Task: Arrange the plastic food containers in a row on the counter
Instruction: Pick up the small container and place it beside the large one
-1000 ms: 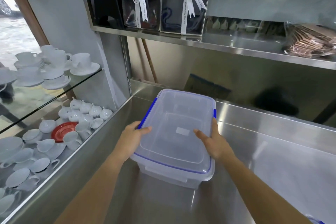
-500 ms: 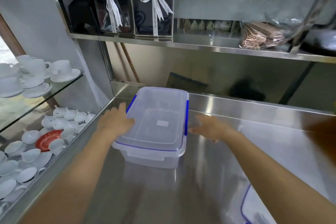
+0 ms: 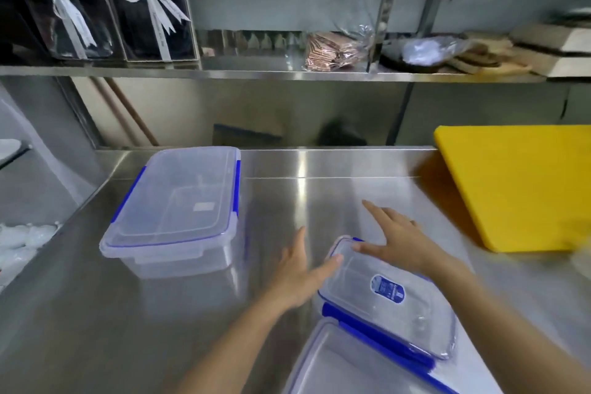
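Note:
A large clear plastic container [image 3: 179, 211] with blue clips stands alone at the back left of the steel counter [image 3: 96, 297]. A smaller clear container [image 3: 387, 297] with a blue label and blue clip lies nearer me at centre right. My left hand [image 3: 302, 269] is spread, its fingertips touching that container's left corner. My right hand [image 3: 396, 238] lies flat with spread fingers over its far end. A third clear container [image 3: 345, 368] with a blue rim shows at the bottom edge, partly cut off.
A yellow cutting board [image 3: 518, 185] lies at the right of the counter. A steel shelf [image 3: 256, 73] above holds ribboned boxes [image 3: 105, 6], a packet of brown items [image 3: 332, 51] and wooden boards. White crockery [image 3: 22, 240] sits beyond the counter's left edge.
Both hands let go of the large container, which stays at the back left. The view swung right, and the hands moved down onto the smaller container.

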Demonstrator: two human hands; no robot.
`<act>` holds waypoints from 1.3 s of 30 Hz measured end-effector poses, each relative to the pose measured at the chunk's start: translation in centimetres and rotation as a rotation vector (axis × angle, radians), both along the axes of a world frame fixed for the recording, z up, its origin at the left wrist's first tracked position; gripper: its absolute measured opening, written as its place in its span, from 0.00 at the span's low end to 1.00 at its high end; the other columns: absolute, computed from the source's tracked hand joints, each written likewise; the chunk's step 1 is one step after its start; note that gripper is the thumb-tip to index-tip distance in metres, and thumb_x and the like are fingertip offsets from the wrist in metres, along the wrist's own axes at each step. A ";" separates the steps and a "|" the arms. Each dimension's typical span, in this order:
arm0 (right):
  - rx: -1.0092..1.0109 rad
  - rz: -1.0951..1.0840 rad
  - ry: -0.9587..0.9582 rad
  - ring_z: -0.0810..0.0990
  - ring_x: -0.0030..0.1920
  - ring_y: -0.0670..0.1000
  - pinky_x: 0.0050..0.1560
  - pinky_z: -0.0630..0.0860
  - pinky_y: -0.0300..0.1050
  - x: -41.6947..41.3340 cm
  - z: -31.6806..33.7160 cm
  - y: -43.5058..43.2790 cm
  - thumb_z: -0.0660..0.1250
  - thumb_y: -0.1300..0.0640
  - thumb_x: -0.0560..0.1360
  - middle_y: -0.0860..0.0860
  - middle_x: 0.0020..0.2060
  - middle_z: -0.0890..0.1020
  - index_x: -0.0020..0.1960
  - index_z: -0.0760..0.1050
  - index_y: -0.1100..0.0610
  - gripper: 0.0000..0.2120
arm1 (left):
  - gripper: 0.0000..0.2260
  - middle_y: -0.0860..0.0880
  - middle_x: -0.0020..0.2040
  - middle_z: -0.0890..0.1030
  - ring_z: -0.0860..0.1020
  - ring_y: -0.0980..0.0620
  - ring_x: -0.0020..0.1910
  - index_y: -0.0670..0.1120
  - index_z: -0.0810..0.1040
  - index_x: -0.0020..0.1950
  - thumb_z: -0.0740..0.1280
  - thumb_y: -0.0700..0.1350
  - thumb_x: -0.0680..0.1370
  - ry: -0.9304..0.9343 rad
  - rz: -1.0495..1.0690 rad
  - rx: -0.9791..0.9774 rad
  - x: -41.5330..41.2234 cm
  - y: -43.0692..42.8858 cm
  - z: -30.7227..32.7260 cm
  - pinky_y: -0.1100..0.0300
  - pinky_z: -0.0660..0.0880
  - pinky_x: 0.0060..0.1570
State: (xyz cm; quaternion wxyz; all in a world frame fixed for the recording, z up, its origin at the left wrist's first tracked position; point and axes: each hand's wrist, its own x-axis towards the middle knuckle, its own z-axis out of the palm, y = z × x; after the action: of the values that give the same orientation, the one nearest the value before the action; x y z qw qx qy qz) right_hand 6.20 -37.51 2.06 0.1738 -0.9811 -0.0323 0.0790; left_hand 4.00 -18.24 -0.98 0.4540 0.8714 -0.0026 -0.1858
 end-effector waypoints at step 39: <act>0.437 0.223 0.267 0.56 0.69 0.40 0.61 0.66 0.28 -3.4 -7.5 -5.9 0.78 0.49 0.63 0.31 0.67 0.45 0.68 0.34 0.33 0.56 | 0.41 0.59 0.70 0.55 0.63 0.59 0.65 0.58 0.57 0.73 0.77 0.51 0.66 -0.176 -0.186 -0.085 -2.0 -2.6 -4.4 0.59 0.70 0.63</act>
State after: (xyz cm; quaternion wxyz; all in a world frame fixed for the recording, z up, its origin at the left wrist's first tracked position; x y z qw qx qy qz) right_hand 2.76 -43.42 -5.49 0.3741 -0.8916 -0.1333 0.2175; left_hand 1.97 -20.87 -5.36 0.4692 0.8604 -0.1312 -0.1494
